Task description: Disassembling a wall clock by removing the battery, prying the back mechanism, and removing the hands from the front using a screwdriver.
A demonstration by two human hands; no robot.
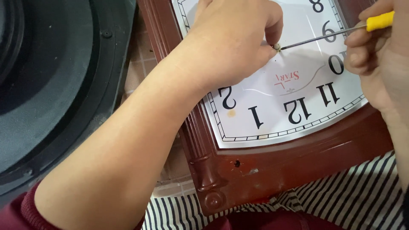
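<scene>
While left hand pinches white clock face centre, right hand holds yellow-handled screwdriver.

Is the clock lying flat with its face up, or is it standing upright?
Lying face up. The clock rests across the person's lap on striped cloth, its white dial turned toward the head camera, numerals upside down.

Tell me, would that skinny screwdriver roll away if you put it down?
Probably: the screwdriver has a thin round shaft and a smooth yellow handle. It looks light and stiff. The right hand holds it now, so it stays put.
</scene>
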